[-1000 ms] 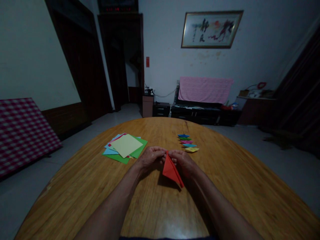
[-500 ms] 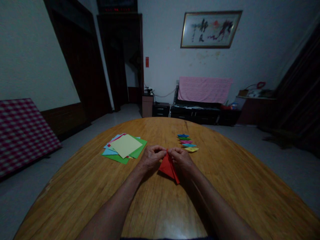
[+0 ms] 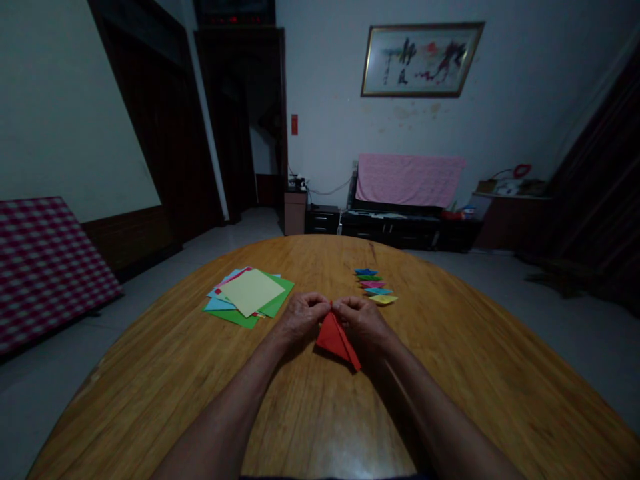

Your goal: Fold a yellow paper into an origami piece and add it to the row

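A folded red sheet of origami paper (image 3: 336, 340) hangs between my hands, its narrow tip pointing away from me and its wide end toward me. My left hand (image 3: 305, 315) pinches the tip from the left side. From the right, my right hand (image 3: 361, 319) grips the same tip, with thumb and fingers pressed together. A loose flap runs down the paper's right side. Just beyond my right hand lies a row of several small folded paper boats (image 3: 374, 285) in blue, green, pink, light blue and yellow.
Left of my hands, a loose stack of coloured paper squares (image 3: 253, 292) lies on the round wooden table (image 3: 320, 433). Past the table stand a low black cabinet (image 3: 390, 230) and a pink cloth (image 3: 410, 180). A checkered cover (image 3: 50, 267) is at the far left.
The red paper has shifted slightly left and toward me, its wide end swinging a little. Both hands keep their pinch near its tip. The stack and the boats have not moved.
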The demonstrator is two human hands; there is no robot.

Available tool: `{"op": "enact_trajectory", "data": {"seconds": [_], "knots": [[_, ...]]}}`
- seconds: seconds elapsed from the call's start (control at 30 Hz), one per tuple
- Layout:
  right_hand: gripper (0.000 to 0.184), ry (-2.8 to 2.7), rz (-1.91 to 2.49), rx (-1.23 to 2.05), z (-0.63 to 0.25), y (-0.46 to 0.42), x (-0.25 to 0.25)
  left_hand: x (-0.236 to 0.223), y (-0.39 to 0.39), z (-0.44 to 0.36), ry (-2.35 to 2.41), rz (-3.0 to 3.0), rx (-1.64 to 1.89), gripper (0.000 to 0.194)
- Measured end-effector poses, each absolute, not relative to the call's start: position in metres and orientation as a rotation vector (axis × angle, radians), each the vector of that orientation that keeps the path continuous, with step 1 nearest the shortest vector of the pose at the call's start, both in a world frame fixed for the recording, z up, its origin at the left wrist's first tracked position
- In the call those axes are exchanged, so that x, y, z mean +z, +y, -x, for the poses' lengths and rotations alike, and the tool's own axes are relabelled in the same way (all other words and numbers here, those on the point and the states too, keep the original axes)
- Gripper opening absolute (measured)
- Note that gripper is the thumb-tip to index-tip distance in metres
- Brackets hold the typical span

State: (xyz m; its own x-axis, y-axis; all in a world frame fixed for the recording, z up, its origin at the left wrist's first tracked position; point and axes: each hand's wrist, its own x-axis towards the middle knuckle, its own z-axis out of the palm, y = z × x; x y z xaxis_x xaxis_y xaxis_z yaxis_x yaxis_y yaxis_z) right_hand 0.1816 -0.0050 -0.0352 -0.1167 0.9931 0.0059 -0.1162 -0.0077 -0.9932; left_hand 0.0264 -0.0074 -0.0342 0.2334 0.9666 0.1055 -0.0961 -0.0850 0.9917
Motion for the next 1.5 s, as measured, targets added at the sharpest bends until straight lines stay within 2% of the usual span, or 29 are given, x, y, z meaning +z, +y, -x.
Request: {"op": "enact_trajectory", "data": {"seconds": [0.2,0.5,0.8,1.5], "knots": [[0.029,-1.267,1.053,1.4,-0.183,-0.01,-0.028,-0.033,-0.008,-0.026,0.913,-1.344,1.118,0.019],[0.022,-1.424,1.098,1.239,-0.184,-0.011,-0.025,-0.033,-0.008,-0.028,0.907,-1.339,1.131,0.022],[0.027,-1.506,1.184,1.129,-0.183,-0.01,-0.03,-0.023,-0.011,-0.026,0.966,-1.366,1.094,0.02],[0.025,-1.488,1.279,1.171,-0.181,-0.017,-0.017,-0.026,-0.009,-0.027,0.921,-1.213,1.079,0.017]]}}
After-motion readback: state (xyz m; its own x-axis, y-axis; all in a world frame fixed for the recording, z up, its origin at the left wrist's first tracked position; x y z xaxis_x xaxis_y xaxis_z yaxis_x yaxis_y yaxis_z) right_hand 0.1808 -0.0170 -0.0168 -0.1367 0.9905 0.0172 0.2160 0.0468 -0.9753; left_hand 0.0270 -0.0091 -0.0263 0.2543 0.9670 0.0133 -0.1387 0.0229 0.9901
